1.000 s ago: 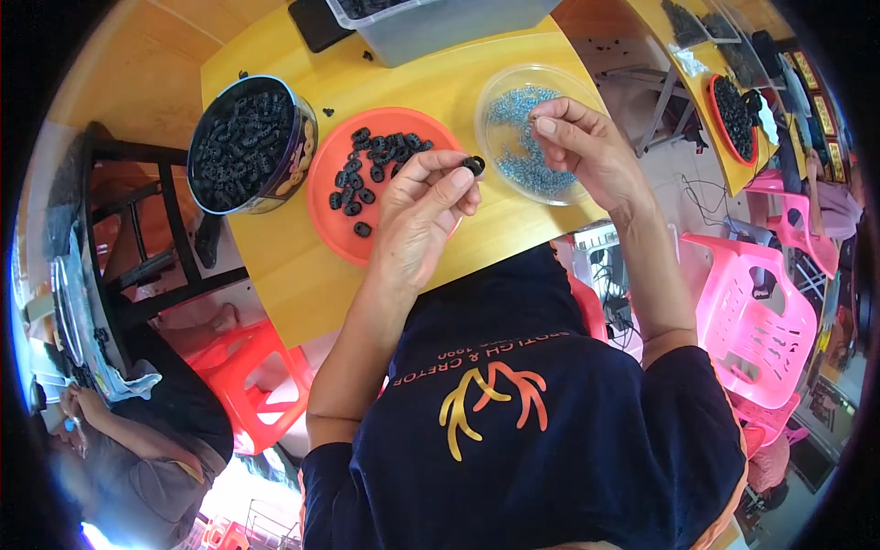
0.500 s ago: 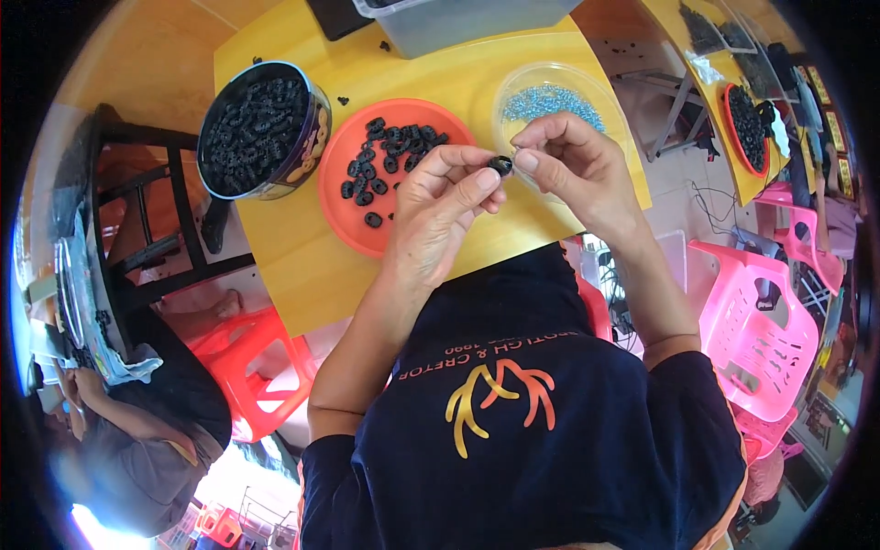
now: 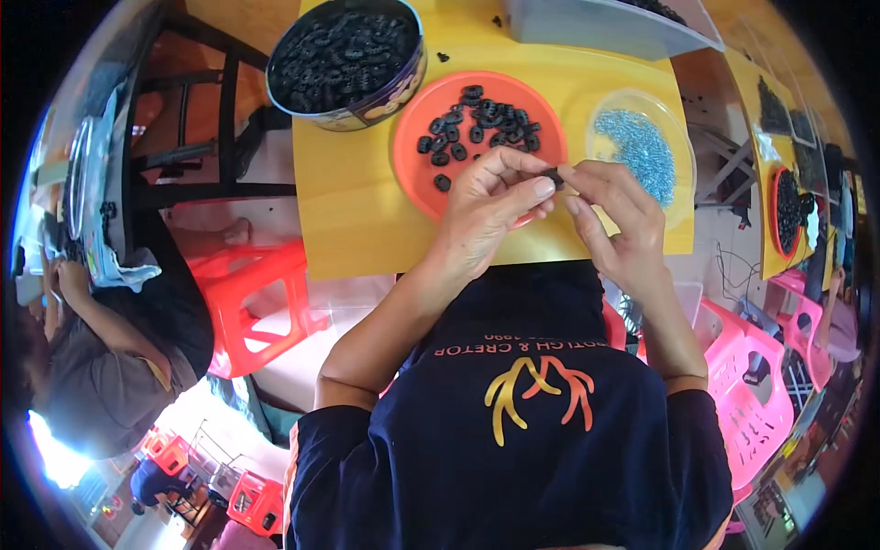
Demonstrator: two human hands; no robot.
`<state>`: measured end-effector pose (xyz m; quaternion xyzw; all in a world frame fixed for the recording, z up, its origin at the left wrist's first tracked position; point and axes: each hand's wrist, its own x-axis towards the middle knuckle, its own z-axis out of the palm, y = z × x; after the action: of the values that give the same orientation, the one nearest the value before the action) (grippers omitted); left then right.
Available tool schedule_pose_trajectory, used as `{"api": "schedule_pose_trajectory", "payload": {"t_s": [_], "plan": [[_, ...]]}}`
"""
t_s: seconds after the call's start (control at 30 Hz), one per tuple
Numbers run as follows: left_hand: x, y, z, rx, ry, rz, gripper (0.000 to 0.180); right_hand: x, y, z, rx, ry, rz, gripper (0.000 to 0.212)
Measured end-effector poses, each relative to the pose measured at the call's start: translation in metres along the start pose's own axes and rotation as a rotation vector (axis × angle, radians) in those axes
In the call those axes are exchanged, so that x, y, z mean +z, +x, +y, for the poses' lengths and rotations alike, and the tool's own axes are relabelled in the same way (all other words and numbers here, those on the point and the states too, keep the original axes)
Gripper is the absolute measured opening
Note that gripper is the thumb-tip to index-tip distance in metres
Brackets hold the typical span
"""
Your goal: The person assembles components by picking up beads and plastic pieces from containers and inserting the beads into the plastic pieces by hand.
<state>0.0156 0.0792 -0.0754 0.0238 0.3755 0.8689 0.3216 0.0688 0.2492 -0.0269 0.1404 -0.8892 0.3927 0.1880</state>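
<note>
A small black plastic piece point(image 3: 554, 178) is pinched between the thumb and forefinger of my left hand point(image 3: 486, 213). My right hand point(image 3: 621, 218) is right beside it, its forefinger touching the piece and its thumb held apart below. Behind my left hand, an orange-red round plate point(image 3: 417, 188) holds many loose black oval pieces point(image 3: 477, 133). Just beyond my right hand, a clear round tub point(image 3: 680, 124) contains many tiny shiny blue parts point(image 3: 642, 151). The details of the held piece are partly covered by my fingers.
A large round tin point(image 3: 390, 115) full of black pieces stands at the table's far left. A translucent bin point(image 3: 596, 35) sits at the back. Red stool point(image 3: 252, 312) and pink chair point(image 3: 747, 394) flank the yellow table point(image 3: 357, 247). Another person point(image 3: 119, 367) sits at left.
My view has shifted, so the table things appear farther right. My right thumb and forefinger, closed together at the piece before, are now apart. My left hand keeps its pinch.
</note>
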Motion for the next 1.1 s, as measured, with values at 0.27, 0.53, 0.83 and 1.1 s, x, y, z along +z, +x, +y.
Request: {"api": "schedule_pose_trajectory", "payload": {"t_s": [0.27, 0.53, 0.83, 1.1], "plan": [[-0.061, -0.046, 0.031, 0.258, 0.14, 0.196, 0.016, 0.028, 0.014, 0.015, 0.191, -0.091, -0.157, 0.014], [-0.093, -0.064, 0.047, 0.334, 0.086, 0.294, 0.016, 0.08, 0.026, 0.025, 0.036, -0.314, -0.267, 0.013], [-0.076, -0.049, 0.04, 0.291, 0.09, 0.204, 0.019, 0.097, 0.032, 0.028, 0.076, -0.38, -0.314, 0.021], [-0.051, -0.034, 0.037, 0.238, 0.049, 0.073, 0.02, 0.043, 0.038, 0.005, 0.566, 0.639, -0.187, 0.019]]}}
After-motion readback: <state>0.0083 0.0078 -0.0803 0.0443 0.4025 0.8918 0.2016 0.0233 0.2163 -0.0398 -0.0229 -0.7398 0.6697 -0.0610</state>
